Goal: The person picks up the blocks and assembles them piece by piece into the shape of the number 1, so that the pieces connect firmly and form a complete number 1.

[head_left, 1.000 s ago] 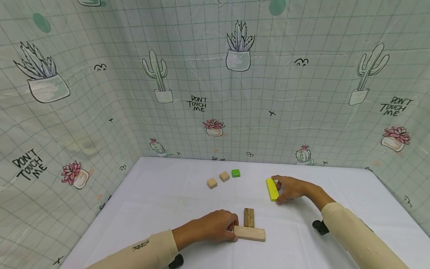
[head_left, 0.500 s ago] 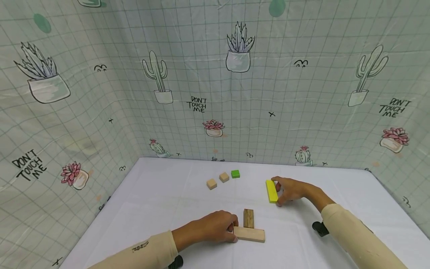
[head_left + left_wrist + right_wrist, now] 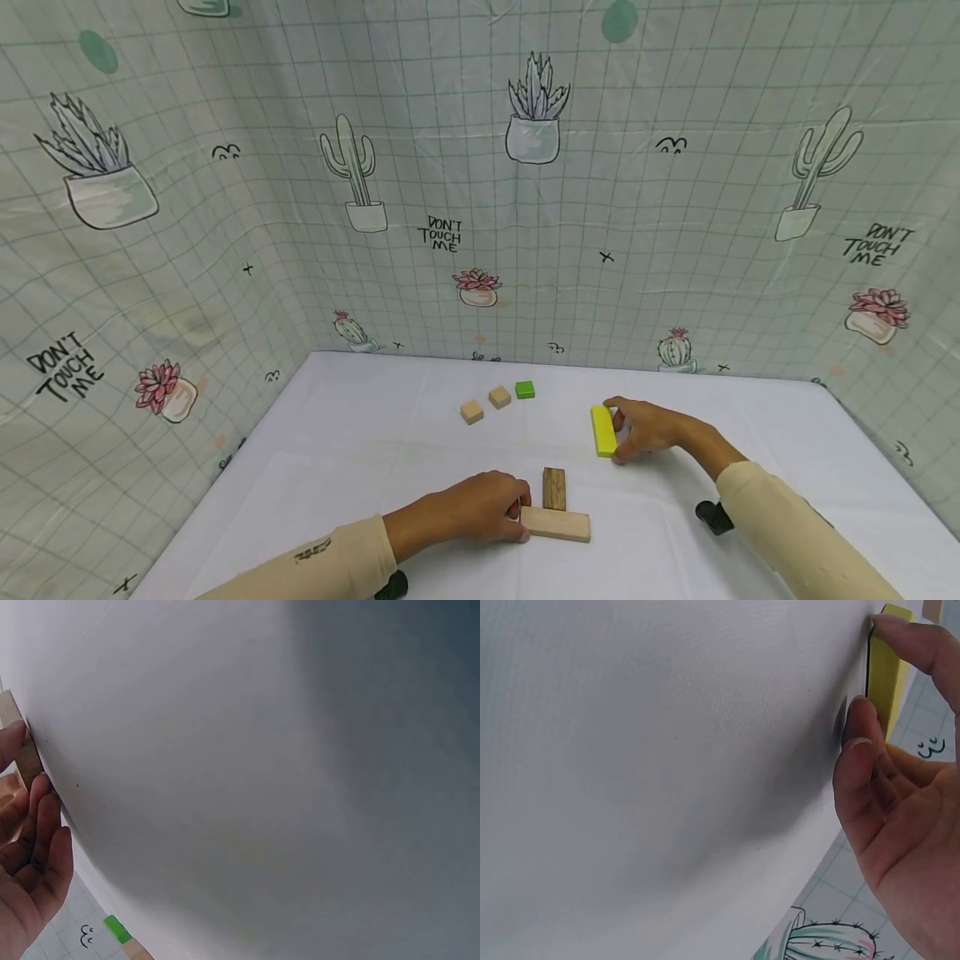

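In the head view, my left hand [image 3: 483, 506] pinches the left end of a flat, pale wooden block [image 3: 556, 524] lying crosswise on the table. Against that block's far side is a darker brown wooden block [image 3: 554, 489], pointing away from me. Farther off to the right, my right hand [image 3: 647, 427] holds a yellow rectangular block [image 3: 603, 431] lengthwise, thumb at the near end and index finger at the far end. The right wrist view shows this yellow block [image 3: 886, 679] close to the white surface, the other fingers loosely bent beside it.
Two small pale wooden cubes [image 3: 472, 412] and a green block [image 3: 525, 389] sit toward the back of the white-covered table [image 3: 360, 433]. Behind and beside it hangs a checked cloth [image 3: 480, 233] printed with cacti.
My right hand has shifted the yellow block slightly left and toward me. The left hand and the two wooden blocks stay in place; the head view has tilted slightly.
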### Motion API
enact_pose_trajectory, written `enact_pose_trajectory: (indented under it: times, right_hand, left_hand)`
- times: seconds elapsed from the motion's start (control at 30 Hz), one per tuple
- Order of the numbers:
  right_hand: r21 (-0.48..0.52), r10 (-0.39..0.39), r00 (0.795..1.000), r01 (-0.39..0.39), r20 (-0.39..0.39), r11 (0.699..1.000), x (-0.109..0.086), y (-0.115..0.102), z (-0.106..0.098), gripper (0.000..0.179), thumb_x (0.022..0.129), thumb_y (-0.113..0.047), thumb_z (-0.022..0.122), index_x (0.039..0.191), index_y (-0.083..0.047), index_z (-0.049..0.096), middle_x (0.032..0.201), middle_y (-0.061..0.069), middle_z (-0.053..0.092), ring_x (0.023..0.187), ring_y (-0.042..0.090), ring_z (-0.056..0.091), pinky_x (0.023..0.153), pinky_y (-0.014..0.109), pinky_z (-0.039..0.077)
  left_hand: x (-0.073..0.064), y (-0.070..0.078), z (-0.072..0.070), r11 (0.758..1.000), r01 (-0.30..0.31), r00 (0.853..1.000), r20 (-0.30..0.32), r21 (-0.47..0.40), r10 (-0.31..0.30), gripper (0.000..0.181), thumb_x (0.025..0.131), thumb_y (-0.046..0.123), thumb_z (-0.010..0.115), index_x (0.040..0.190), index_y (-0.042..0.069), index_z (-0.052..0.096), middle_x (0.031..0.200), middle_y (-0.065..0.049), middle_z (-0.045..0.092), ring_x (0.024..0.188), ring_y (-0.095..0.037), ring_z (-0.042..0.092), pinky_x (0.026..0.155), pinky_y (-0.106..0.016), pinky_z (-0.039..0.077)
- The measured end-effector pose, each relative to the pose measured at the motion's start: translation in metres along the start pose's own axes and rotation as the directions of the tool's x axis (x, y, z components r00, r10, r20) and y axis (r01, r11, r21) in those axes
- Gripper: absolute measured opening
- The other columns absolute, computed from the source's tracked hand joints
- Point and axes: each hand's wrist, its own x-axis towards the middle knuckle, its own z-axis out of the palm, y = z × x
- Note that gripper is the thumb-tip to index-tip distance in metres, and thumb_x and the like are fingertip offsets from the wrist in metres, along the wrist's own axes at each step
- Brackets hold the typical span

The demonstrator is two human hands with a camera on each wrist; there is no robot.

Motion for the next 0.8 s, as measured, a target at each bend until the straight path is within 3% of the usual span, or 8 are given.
enact_pose_trajectory:
  times: [0.27,0.8]
  right_hand:
    - [0.008,-0.008,1.000,0.008,-0.006,1.000,-0.0013,-0.0025,0.0009,0.094,0.074,-0.021,0.088,0.147,0.002,0.036,0.114,0.009,0.058,0.090,0.021,0.052,0.079,0.037,0.049]
    - [-0.001,0.006,1.000,-0.006,0.001,1.000,-0.0019,-0.0062,0.0028,0.095,0.073,-0.022,0.089,0.147,0.001,0.036,0.115,0.008,0.059,0.093,0.022,0.052,0.084,0.040,0.049]
  left_hand:
    - [0.0000,-0.0012,0.0009,1.000,-0.020,1.000,-0.007,0.010,0.020,0.030,0.087,0.028,0.080,0.109,0.010,0.070,0.079,0.013,0.057,0.070,0.002,0.050,0.068,-0.015,0.045]
    - [-0.0003,0.0016,0.0007,1.000,0.013,1.000,-0.004,0.006,-0.013,0.029,0.087,0.028,0.080,0.108,0.011,0.070,0.078,0.013,0.056,0.069,0.001,0.049,0.067,-0.016,0.045]
